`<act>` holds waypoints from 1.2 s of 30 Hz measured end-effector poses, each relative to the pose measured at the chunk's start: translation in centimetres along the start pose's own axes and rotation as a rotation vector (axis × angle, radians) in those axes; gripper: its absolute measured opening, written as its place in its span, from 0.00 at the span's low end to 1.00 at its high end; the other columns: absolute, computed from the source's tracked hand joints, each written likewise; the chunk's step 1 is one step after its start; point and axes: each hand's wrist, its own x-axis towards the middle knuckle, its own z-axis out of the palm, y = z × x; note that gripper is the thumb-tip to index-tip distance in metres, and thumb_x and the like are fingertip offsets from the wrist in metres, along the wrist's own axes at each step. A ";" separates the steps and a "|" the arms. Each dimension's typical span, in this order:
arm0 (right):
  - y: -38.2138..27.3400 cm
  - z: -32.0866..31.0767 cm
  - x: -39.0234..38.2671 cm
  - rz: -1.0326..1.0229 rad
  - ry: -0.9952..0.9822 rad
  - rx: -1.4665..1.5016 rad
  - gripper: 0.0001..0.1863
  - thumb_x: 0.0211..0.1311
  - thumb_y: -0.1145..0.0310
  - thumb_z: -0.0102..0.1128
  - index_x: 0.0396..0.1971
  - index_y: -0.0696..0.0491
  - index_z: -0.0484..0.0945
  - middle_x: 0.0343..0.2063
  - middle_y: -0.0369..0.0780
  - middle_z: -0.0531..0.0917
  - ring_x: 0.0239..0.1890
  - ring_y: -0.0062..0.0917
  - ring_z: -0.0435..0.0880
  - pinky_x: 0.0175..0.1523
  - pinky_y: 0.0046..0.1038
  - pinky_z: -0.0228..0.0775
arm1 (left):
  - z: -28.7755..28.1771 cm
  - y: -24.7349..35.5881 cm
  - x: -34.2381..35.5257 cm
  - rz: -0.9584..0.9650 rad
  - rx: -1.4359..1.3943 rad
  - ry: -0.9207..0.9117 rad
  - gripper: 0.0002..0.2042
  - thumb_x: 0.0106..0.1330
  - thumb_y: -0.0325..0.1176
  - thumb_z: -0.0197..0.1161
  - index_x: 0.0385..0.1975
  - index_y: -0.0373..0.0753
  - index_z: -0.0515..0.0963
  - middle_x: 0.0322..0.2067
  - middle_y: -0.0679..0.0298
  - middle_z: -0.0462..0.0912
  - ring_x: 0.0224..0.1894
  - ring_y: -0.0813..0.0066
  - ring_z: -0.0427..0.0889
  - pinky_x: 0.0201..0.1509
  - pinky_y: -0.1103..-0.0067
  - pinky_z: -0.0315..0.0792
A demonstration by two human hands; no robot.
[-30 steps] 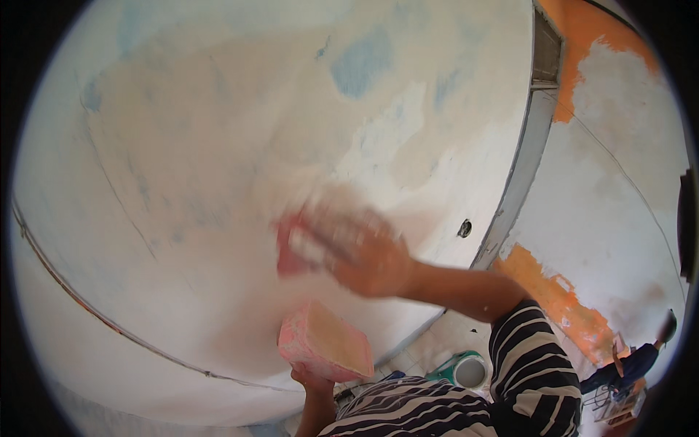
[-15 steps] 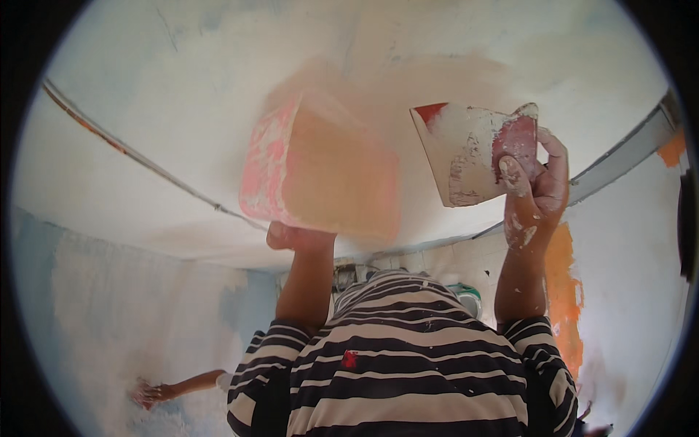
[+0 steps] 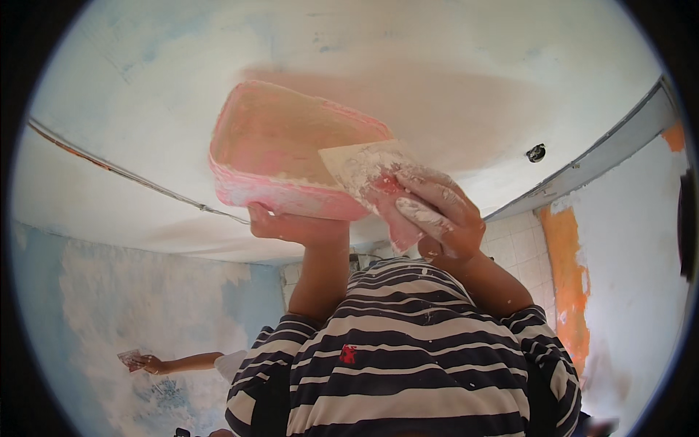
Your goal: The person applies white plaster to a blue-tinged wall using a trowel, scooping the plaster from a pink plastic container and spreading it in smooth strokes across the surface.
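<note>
The left hand [image 3: 300, 226] grips a pink plastic tub [image 3: 291, 195] along its lower side, holding it up before a patchy plastered wall [image 3: 451, 44]; the fingers are largely hidden behind the tub. Pale filler smears its outside, and a beige layer coats its inside. The right hand [image 3: 445, 218], whitened with filler, clasps a broad putty scraper [image 3: 360, 162], thumb and fingers closed over its reddish grip. The blade overlaps the tub's right rim; whether they touch is unclear. A round wall opening [image 3: 536, 153] sits farther right, and a cable [image 3: 120, 173] runs along the wall at left. At lower left, a co-worker's hand [image 3: 154, 364] holds another scraper [image 3: 129, 358] near a blue-and-white wall [image 3: 95, 291].
</note>
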 end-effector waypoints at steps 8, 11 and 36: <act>2.1 -4.0 -3.0 -0.006 -0.146 -0.230 0.11 0.51 0.73 0.56 0.36 0.55 0.78 0.41 0.45 0.81 0.43 0.40 0.81 0.46 0.38 0.75 | 1.2 2.0 0.3 -0.006 -0.060 -0.099 0.32 0.56 0.56 0.47 0.57 0.41 0.62 0.56 0.60 0.63 0.57 0.61 0.66 0.59 0.65 0.64; 3.6 -6.7 -4.6 0.006 -0.185 -0.252 0.06 0.59 0.78 0.51 0.35 0.60 0.76 0.37 0.49 0.81 0.39 0.42 0.82 0.44 0.38 0.76 | 0.7 1.5 -0.5 0.047 -0.078 -0.197 0.32 0.56 0.55 0.47 0.57 0.40 0.62 0.56 0.60 0.63 0.57 0.61 0.66 0.59 0.65 0.64; 0.8 -14.2 3.3 0.748 -0.367 0.298 0.18 0.57 0.82 0.52 0.49 0.61 0.74 0.37 0.44 0.83 0.38 0.22 0.80 0.47 0.22 0.71 | -0.1 -3.6 -1.1 -0.291 -0.284 -0.811 0.30 0.56 0.53 0.47 0.55 0.38 0.64 0.55 0.59 0.66 0.56 0.61 0.66 0.58 0.65 0.64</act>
